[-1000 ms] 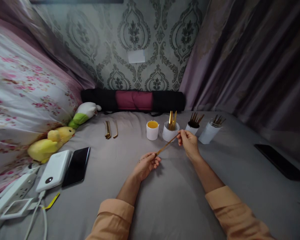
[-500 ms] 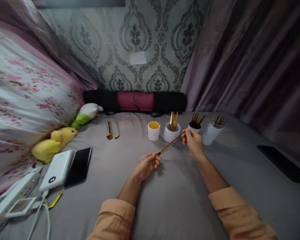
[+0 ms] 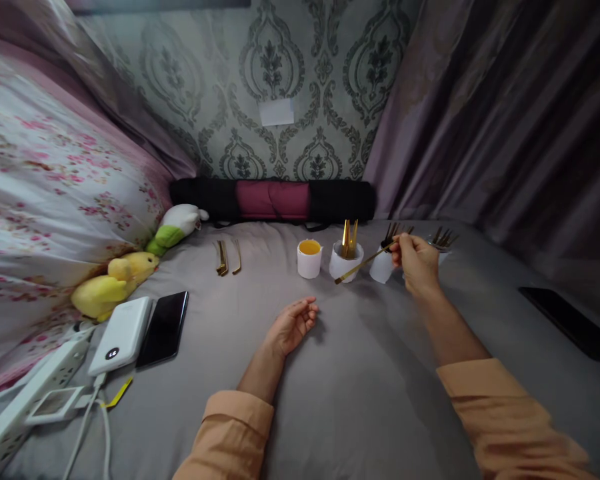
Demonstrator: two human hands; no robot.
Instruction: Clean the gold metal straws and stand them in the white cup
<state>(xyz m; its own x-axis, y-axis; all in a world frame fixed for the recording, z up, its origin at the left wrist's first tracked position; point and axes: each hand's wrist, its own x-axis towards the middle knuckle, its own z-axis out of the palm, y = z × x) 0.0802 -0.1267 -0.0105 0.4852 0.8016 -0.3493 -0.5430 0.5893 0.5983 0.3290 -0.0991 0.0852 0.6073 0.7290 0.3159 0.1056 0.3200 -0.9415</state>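
My right hand (image 3: pixel 417 263) pinches a slim gold stick (image 3: pixel 365 264) by its thin upper end. The stick slants down to the left, and its wider flat end shows in front of a white cup (image 3: pixel 345 268) of gold tweezer-like pieces (image 3: pixel 349 240). Nearer to me, my left hand (image 3: pixel 293 327) rests palm up, its fingers loosely curled with nothing visible in them. Close to my right hand stand a white container (image 3: pixel 381 268) and a jar partly hidden by the hand, both with dark thin sticks (image 3: pixel 444 237). Left of these is a white cup with a yellow inside (image 3: pixel 309 260).
Several thin gold pieces with bent ends (image 3: pixel 223 259) lie on the grey sheet. Further left are plush toys (image 3: pixel 115 280), a white power bank (image 3: pixel 120 337), a phone (image 3: pixel 163 330) and a power strip (image 3: pixel 35 403). Another dark phone (image 3: pixel 570 323) lies right. A black-and-maroon roll (image 3: pixel 273 200) lines the wall.
My left hand has let go of the stick's lower end. My right hand has moved right and slightly up, carrying the stick away toward the cups.
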